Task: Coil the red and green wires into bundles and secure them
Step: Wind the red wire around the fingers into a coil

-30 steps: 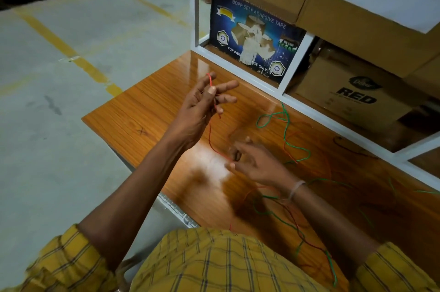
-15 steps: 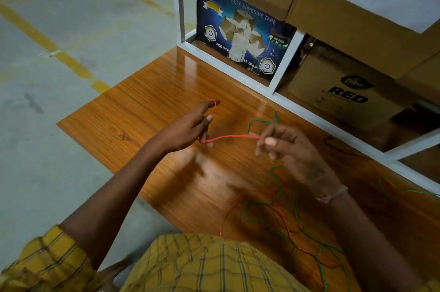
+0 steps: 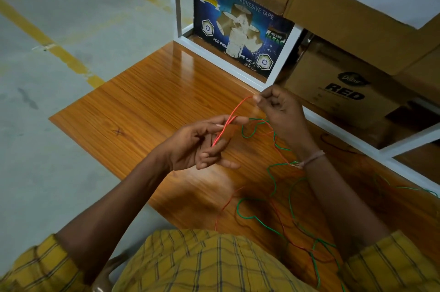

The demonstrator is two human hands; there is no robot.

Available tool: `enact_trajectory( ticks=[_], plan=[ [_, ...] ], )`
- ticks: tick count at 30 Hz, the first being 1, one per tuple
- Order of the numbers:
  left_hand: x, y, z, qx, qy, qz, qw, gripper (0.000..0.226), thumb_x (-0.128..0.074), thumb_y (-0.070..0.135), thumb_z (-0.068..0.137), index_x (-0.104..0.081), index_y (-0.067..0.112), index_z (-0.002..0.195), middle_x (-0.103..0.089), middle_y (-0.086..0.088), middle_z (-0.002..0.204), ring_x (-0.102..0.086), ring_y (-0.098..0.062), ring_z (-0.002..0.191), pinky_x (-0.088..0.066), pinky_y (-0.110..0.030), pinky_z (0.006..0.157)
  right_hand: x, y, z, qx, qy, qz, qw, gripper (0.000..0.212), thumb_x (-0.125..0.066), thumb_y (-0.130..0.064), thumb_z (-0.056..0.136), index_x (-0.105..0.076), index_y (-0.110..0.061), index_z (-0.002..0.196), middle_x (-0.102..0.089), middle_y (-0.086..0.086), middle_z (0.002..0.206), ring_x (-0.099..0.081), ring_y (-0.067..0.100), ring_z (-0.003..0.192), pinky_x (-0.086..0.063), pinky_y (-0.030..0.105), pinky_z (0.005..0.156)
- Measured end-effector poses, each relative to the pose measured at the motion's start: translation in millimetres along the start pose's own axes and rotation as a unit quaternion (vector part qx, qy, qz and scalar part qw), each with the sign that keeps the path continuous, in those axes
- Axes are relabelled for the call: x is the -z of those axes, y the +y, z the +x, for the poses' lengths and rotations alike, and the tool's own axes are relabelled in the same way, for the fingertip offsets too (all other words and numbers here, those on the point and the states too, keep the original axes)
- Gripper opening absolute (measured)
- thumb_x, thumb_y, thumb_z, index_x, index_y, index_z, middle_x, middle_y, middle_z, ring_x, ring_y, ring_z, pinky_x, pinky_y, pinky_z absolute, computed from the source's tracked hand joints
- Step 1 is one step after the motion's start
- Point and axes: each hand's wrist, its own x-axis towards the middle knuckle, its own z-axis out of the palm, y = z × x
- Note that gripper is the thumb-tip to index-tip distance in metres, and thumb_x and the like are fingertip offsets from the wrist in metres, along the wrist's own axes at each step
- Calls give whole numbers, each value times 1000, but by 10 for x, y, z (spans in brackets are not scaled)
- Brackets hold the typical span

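A thin red wire point(image 3: 234, 110) runs taut between my two hands above the wooden table point(image 3: 142, 110). My left hand point(image 3: 202, 144) holds a loop of it across its fingers, thumb on top. My right hand point(image 3: 278, 108) pinches the wire's far stretch between thumb and fingertips, higher and closer to the shelf. The rest of the red wire trails loose over the table toward my lap. A green wire point(image 3: 271, 177) lies in loose curls on the table under and beside my right forearm, tangled with the red one.
A white-framed shelf point(image 3: 240, 75) stands along the table's far edge, holding a blue adhesive-tape box point(image 3: 240, 29) and a brown carton marked RED point(image 3: 342, 91). More cartons sit above. Concrete floor with yellow lines lies to the left of the table's edge.
My right hand has drawn the red wire up and away toward the shelf. My left hand has turned its fingers, and a loop of red wire now lies across them.
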Motion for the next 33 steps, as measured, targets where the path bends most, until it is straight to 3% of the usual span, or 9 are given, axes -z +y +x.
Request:
enact_trajectory(
  ticks=[5, 9, 12, 15, 18, 21, 26, 31, 33],
  plan=[
    [-50, 40, 63, -62, 14, -65, 996, 52, -24, 14, 114, -28, 9, 166, -43, 0, 56, -52, -11, 42, -26, -76, 122, -145, 223, -148, -28, -70, -107, 991, 28, -58, -35, 105, -64, -19, 84, -65, 11, 77, -63, 31, 74, -51, 48, 67],
    [-47, 93, 123, -105, 79, -60, 990, 50, -23, 13, 116, -30, 6, 165, -44, -2, 59, -67, -20, 58, -33, -73, 119, -319, 312, -493, -35, -149, -77, 985, 25, -53, -30, 103, -64, -28, 81, -65, 2, 64, -56, 12, 57, -46, 39, 60],
    [-17, 92, 180, -123, 119, -40, 984, 48, -21, 16, 118, -28, 8, 165, -50, -4, 65, -80, -34, 88, -21, -79, 119, -370, 353, -713, -36, -217, -63, 973, 22, -55, -21, 107, -77, -23, 107, -72, 9, 65, -62, 15, 51, -53, 36, 58],
    [-12, 33, 259, -138, 151, -33, 978, 47, -27, 20, 118, -31, 10, 163, -56, -7, 69, -75, -46, 111, -40, -72, 112, -373, 375, -858, 14, -281, -104, 954, 37, -60, -30, 103, -64, -30, 139, -77, -1, 78, -73, 14, 68, -60, 34, 66],
    [15, -47, 346, -152, 205, -7, 967, 45, -33, 22, 117, -32, 7, 159, -59, -8, 68, -69, -49, 121, -52, -51, 94, -288, 343, -902, 75, -296, -180, 935, 39, -70, -43, 92, -68, -30, 129, -70, -10, 80, -66, 9, 70, -53, 31, 70],
    [80, -100, 387, -166, 279, 35, 945, 42, -33, 24, 118, -33, 9, 157, -57, -7, 66, -72, -45, 119, -41, -37, 78, -182, 276, -925, 111, -327, -215, 913, 27, -77, -40, 89, -72, -27, 111, -70, -9, 77, -65, 11, 76, -44, 26, 79],
    [133, -87, 293, -140, 323, 264, 898, 53, -32, 30, 117, -16, 18, 167, -59, -20, 77, -78, -26, 112, -53, -24, 102, 6, 103, -921, 57, -351, -127, 926, 26, -77, -27, 93, -72, -27, 118, -59, 4, 68, -54, 15, 58, -41, 27, 54],
    [138, -125, 248, -51, 295, 413, 860, 56, -38, 39, 116, -22, 21, 166, -73, -12, 105, -76, -25, 100, -57, -52, 100, 282, -212, -760, -15, -339, -55, 939, 16, -68, -10, 99, -72, -17, 113, -54, 22, 67, -48, 11, 54, -38, 21, 48],
    [34, -113, 213, -2, 249, 436, 865, 54, -38, 41, 115, -24, 24, 165, -73, -8, 113, -78, -23, 94, -57, -48, 96, 389, -276, -654, -34, -336, -20, 941, 9, -65, -7, 101, -70, -10, 108, -57, 13, 62, -49, 8, 49, -38, 19, 43]
  ],
)
